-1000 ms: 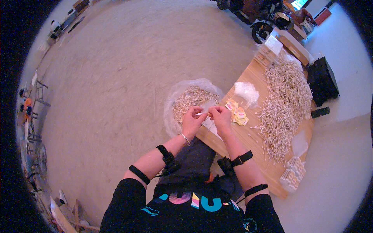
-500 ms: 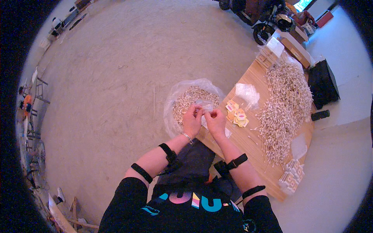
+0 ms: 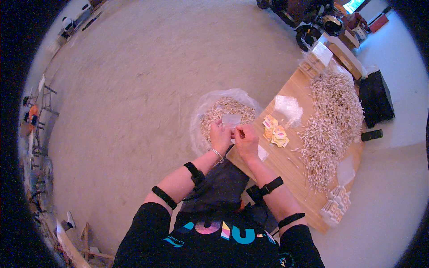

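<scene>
Close together in the middle, both hands have a small clear plastic bag [image 3: 231, 119] between them, its flat part standing up past the fingertips. My left hand [image 3: 220, 139] pinches its lower left side. My right hand [image 3: 247, 144], fingers curled, meets the left fingertips at the bag's lower right edge. Beneath and beyond them is a large clear sack [image 3: 196, 117] filled with loose cotton swabs [image 3: 230, 106]. Right of my right hand lie yellow and white printed cards [image 3: 275, 133] and a stack of flat clear bags [image 3: 288, 110] on the wooden table [image 3: 286, 163].
A big heap of cotton swabs [image 3: 333, 120] covers the table's right side. Filled packets [image 3: 336, 205] lie at its near corner, more packets [image 3: 314, 62] at the far end. Beyond stand a black box [image 3: 376, 98], a cardboard box [image 3: 343, 56] and a motorbike [image 3: 308, 33].
The small bag now stands up flatter and more visible above my fingers. My right hand has curled further in beside the left. The whole view has shifted slightly.
</scene>
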{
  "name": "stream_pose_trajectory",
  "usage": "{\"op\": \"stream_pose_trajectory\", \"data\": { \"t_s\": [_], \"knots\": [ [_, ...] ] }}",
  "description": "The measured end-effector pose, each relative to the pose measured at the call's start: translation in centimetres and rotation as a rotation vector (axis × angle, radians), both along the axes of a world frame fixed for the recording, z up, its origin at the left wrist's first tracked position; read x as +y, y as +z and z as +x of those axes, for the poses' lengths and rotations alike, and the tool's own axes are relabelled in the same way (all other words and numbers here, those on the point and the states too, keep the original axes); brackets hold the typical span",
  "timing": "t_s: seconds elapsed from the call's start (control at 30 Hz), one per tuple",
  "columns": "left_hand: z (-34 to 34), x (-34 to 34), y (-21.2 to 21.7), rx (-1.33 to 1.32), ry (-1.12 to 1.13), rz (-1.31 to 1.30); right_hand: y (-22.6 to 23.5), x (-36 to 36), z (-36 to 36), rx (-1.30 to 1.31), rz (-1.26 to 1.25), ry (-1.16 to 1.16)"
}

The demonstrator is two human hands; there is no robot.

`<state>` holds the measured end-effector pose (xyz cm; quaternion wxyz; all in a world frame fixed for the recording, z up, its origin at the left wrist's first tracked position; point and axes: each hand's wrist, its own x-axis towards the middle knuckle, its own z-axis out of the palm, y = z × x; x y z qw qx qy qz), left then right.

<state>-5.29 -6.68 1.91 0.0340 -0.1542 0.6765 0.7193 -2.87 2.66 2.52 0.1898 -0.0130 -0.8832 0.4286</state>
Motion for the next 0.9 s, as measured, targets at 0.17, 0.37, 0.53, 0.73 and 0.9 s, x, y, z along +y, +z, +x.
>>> {"op": "stream_pose_trajectory", "data": {
  "t_s": [0.17, 0.37, 0.53, 0.73, 0.9],
  "knots": [
    [-0.7, -1.2, -4.1, 0.038, -0.199, -0.291, -0.6, -0.3, -0.4, 0.084, 0.156, 0.076],
    [-0.4, -0.3, -2.5, 0.06, 0.081, -0.128, -1.9, -0.4, -0.6, 0.039, 0.198, 0.012],
    [-0.7, -1.6, -3.9, 0.105, -0.055, -0.484, -2.4, -1.3, -1.0, 0.114, 0.19, 0.13],
    [-0.5, -2.0, -6.3, 0.075, -0.136, -0.183, -2.6, -0.5, -1.2, 0.032, 0.153, 0.184],
    [-0.7, -3.2, -6.0, 0.028, -0.157, 0.273, -3.4, 1.3, -3.3, -0.032, 0.118, 0.078]
  ]
}}
